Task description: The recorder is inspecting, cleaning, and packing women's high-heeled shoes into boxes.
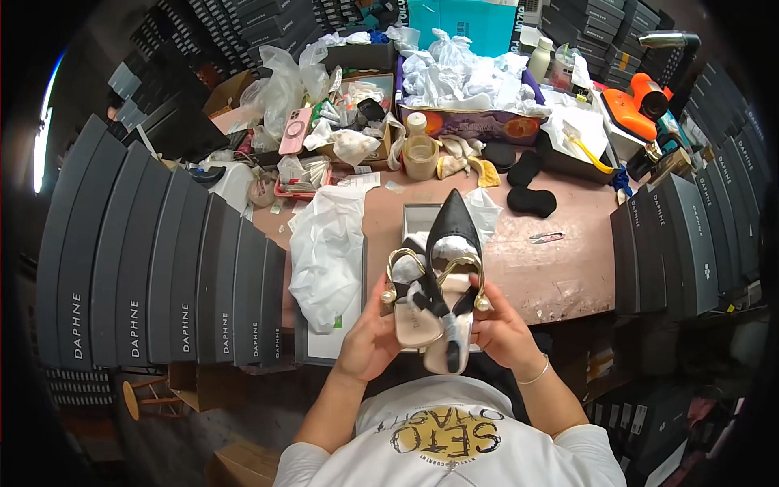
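My left hand (pixel 367 342) is closed around the side of one pointed shoe (pixel 417 323), which has a beige insole, gold curved trim and a pearl bead. Closed on the matching black shoe (pixel 452 221) is my right hand (pixel 503 331); that shoe's toe points away from me and white paper fills its front. The two shoes are held side by side, partly overlapping, in front of my chest. Behind them an open shoe box (pixel 417 213) shows only in part. White tissue paper (pixel 327 256) lies over a grey box part left of the shoes.
Dark shoe boxes (pixel 130 252) line the left, with more boxes (pixel 690 235) on the right. A purple box of crumpled paper (pixel 466 123) stands at the back beside a jar (pixel 420 159). Thread snips (pixel 547 237) and black pads (pixel 531 201) lie on the pink table (pixel 568 276).
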`<state>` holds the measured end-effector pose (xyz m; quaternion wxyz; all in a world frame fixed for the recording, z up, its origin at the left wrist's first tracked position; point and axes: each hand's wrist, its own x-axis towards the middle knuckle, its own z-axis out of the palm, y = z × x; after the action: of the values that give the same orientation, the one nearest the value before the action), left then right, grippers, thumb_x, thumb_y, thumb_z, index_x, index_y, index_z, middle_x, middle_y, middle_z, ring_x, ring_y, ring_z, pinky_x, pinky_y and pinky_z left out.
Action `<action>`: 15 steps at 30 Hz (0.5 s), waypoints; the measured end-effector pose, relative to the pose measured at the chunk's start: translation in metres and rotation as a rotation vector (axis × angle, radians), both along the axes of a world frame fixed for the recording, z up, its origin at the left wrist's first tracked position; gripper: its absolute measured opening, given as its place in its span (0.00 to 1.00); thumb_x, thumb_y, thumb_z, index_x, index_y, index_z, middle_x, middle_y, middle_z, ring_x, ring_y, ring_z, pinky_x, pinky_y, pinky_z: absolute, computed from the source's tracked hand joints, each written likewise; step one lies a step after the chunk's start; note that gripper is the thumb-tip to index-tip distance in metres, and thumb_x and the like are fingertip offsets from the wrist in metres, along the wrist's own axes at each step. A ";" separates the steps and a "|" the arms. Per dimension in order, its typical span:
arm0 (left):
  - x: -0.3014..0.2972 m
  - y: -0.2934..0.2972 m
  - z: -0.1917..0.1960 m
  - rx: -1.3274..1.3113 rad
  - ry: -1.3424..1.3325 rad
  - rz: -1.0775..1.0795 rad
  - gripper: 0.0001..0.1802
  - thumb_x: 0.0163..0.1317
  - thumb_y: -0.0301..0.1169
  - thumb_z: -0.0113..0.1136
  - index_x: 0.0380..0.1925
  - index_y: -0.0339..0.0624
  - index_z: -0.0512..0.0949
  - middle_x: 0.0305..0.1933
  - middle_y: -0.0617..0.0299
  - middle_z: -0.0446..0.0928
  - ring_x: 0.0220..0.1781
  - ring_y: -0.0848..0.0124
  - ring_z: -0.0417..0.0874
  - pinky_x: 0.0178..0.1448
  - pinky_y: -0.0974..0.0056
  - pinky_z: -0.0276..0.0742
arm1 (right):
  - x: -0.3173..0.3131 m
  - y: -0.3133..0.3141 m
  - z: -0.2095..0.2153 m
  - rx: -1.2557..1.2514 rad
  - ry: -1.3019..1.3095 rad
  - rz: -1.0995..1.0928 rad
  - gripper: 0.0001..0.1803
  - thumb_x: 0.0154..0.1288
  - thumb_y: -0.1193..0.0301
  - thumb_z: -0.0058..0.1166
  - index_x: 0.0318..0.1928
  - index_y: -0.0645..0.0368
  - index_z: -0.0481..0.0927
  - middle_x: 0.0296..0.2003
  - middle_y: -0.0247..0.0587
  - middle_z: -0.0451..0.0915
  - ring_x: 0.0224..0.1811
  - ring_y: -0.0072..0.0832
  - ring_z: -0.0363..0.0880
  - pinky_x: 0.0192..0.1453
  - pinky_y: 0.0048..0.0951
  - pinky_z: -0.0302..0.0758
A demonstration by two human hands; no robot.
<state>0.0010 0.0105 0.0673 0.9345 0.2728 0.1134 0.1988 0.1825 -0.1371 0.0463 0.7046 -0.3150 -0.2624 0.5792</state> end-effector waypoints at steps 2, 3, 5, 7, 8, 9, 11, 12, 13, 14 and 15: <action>-0.005 0.003 0.000 0.177 0.113 -0.003 0.42 0.63 0.20 0.44 0.74 0.50 0.38 0.63 0.54 0.68 0.60 0.61 0.75 0.59 0.59 0.74 | -0.005 0.004 0.002 -0.013 -0.533 -0.100 0.37 0.63 0.83 0.44 0.71 0.51 0.54 0.61 0.44 0.69 0.54 0.26 0.76 0.53 0.30 0.77; -0.006 0.008 -0.006 0.328 0.199 -0.032 0.43 0.62 0.19 0.46 0.74 0.50 0.39 0.59 0.54 0.72 0.56 0.62 0.78 0.57 0.60 0.75 | -0.007 0.007 0.007 -0.091 -0.841 -0.244 0.32 0.58 0.83 0.52 0.64 0.54 0.64 0.51 0.45 0.78 0.44 0.32 0.82 0.42 0.29 0.80; -0.001 0.008 0.000 0.467 0.351 0.010 0.40 0.60 0.18 0.54 0.71 0.48 0.52 0.42 0.58 0.81 0.44 0.68 0.83 0.50 0.64 0.76 | -0.004 0.014 0.016 -0.099 -1.279 -0.309 0.31 0.54 0.82 0.56 0.61 0.54 0.68 0.42 0.43 0.79 0.38 0.36 0.83 0.35 0.32 0.79; -0.003 0.012 0.009 0.967 0.515 -0.015 0.34 0.59 0.18 0.55 0.67 0.46 0.61 0.42 0.55 0.81 0.43 0.69 0.83 0.47 0.66 0.76 | -0.003 0.021 0.024 -0.123 -1.580 -0.363 0.29 0.47 0.79 0.62 0.54 0.53 0.75 0.31 0.37 0.79 0.32 0.40 0.80 0.32 0.37 0.75; -0.002 0.015 0.015 1.218 0.596 -0.028 0.32 0.58 0.19 0.55 0.65 0.45 0.65 0.42 0.54 0.81 0.42 0.69 0.83 0.46 0.67 0.76 | -0.004 0.023 0.028 -0.116 -1.647 -0.378 0.28 0.47 0.78 0.63 0.53 0.53 0.75 0.31 0.38 0.78 0.32 0.39 0.79 0.33 0.37 0.74; 0.000 0.014 0.027 1.321 0.682 0.074 0.22 0.53 0.20 0.60 0.52 0.41 0.77 0.38 0.53 0.80 0.37 0.67 0.82 0.43 0.69 0.75 | -0.005 0.024 0.032 -0.107 -1.713 -0.393 0.28 0.46 0.78 0.63 0.52 0.53 0.76 0.32 0.38 0.77 0.32 0.39 0.78 0.34 0.37 0.74; -0.001 0.026 0.044 1.710 0.746 0.137 0.20 0.50 0.21 0.63 0.46 0.40 0.79 0.36 0.55 0.79 0.37 0.64 0.81 0.43 0.66 0.76 | -0.004 0.028 0.038 -0.036 -1.769 -0.464 0.25 0.46 0.77 0.64 0.49 0.54 0.77 0.33 0.40 0.77 0.32 0.36 0.77 0.35 0.35 0.73; -0.002 0.032 0.053 1.905 0.773 0.174 0.19 0.49 0.22 0.65 0.44 0.39 0.79 0.34 0.55 0.79 0.36 0.62 0.81 0.43 0.65 0.76 | -0.003 0.031 0.041 0.029 -1.759 -0.518 0.24 0.47 0.77 0.64 0.48 0.55 0.77 0.34 0.40 0.76 0.32 0.35 0.76 0.35 0.33 0.72; -0.002 0.037 0.060 1.989 0.733 0.285 0.14 0.46 0.25 0.68 0.36 0.38 0.80 0.32 0.57 0.76 0.36 0.60 0.79 0.43 0.61 0.76 | -0.001 0.034 0.044 0.094 -1.751 -0.573 0.22 0.47 0.77 0.65 0.47 0.55 0.78 0.35 0.41 0.76 0.32 0.33 0.75 0.36 0.30 0.72; -0.002 0.041 0.066 1.940 0.679 0.380 0.14 0.46 0.25 0.68 0.36 0.38 0.80 0.33 0.57 0.76 0.37 0.61 0.79 0.43 0.61 0.75 | 0.000 0.035 0.047 0.115 -1.575 -0.570 0.21 0.49 0.76 0.65 0.46 0.56 0.77 0.36 0.41 0.76 0.32 0.31 0.74 0.36 0.28 0.71; -0.002 0.045 0.073 1.888 0.624 0.472 0.14 0.47 0.25 0.68 0.36 0.39 0.81 0.34 0.57 0.76 0.37 0.61 0.78 0.43 0.61 0.75 | 0.001 0.036 0.049 0.134 -1.399 -0.564 0.20 0.50 0.76 0.65 0.46 0.57 0.77 0.37 0.40 0.75 0.32 0.29 0.74 0.36 0.26 0.70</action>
<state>-0.0012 0.0556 0.1403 0.2041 0.9082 0.1995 0.3062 0.1838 -0.1013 0.0957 0.5129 -0.6208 -0.5924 0.0247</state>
